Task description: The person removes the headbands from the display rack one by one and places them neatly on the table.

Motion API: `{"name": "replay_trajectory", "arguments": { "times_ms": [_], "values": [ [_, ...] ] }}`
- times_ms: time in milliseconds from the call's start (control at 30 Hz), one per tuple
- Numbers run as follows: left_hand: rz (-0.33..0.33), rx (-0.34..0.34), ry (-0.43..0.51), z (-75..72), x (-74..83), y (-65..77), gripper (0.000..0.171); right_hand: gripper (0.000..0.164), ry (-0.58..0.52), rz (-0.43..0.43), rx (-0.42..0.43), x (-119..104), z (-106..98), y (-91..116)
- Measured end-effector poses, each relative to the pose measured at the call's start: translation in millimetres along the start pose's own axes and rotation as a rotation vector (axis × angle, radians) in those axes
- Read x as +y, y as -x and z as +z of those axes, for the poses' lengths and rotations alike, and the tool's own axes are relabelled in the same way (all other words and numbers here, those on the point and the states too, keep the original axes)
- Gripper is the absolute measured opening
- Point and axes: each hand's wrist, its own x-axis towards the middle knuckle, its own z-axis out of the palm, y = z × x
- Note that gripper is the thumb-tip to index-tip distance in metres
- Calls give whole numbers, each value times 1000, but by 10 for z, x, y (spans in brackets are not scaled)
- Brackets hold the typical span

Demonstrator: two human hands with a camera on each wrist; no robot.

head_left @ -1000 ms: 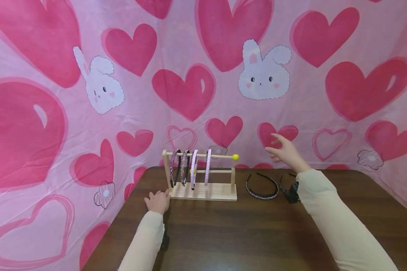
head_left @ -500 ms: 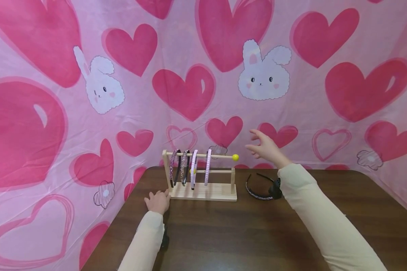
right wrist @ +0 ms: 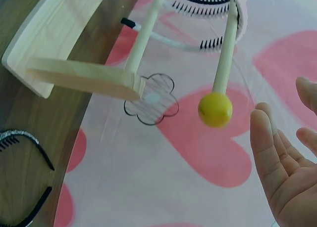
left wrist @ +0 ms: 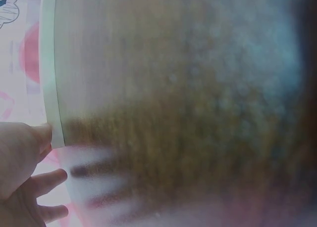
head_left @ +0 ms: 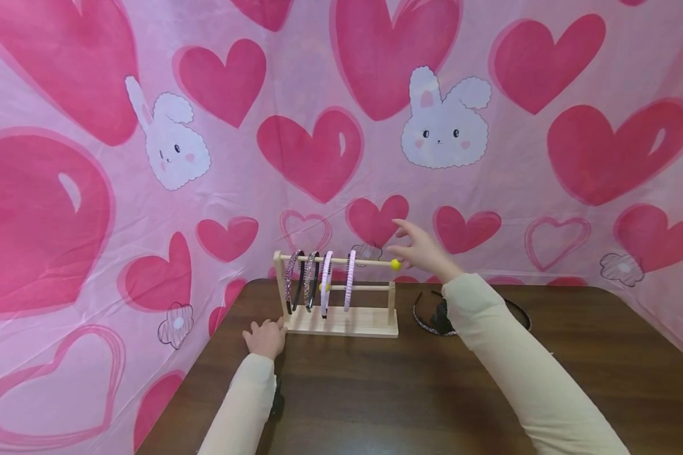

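A wooden headband rack (head_left: 341, 323) stands on the table, with several headbands on its upper rod. They include a purple glitter headband (head_left: 289, 284), a second glitter one (head_left: 308, 284) and two lavender ones, the outer lavender headband (head_left: 350, 281) hanging apart. My left hand (head_left: 265, 339) rests on the table with fingers spread, its thumb against the base's left end. Beside the yellow ball (right wrist: 215, 110) at the rod's tip, my right hand (head_left: 424, 253) is raised and holds nothing. In the right wrist view its fingers (right wrist: 263, 138) are extended, just apart from the ball.
Two dark headbands lie on the table right of the rack; the nearer headband (head_left: 424, 323) is partly covered by the right wrist's camera, the other headband (head_left: 525, 316) by the sleeve. A pink heart-patterned cloth (head_left: 375, 177) hangs behind the brown table (head_left: 364, 392).
My right hand has moved left, from above the loose headbands to the rod's yellow ball. The left hand and the hung headbands have stayed in place.
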Motion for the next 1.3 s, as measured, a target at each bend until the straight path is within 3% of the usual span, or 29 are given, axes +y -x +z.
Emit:
{"name": "replay_trajectory", "arguments": {
  "times_ms": [700, 1300],
  "values": [
    [-9, 39, -13, 29, 11, 12, 39, 69, 24, -28, -58, -120, 495, -92],
    [-14, 32, -5, 44, 0, -10, 38, 73, -182, 75, -155, -122, 773, -108]
  ]
}}
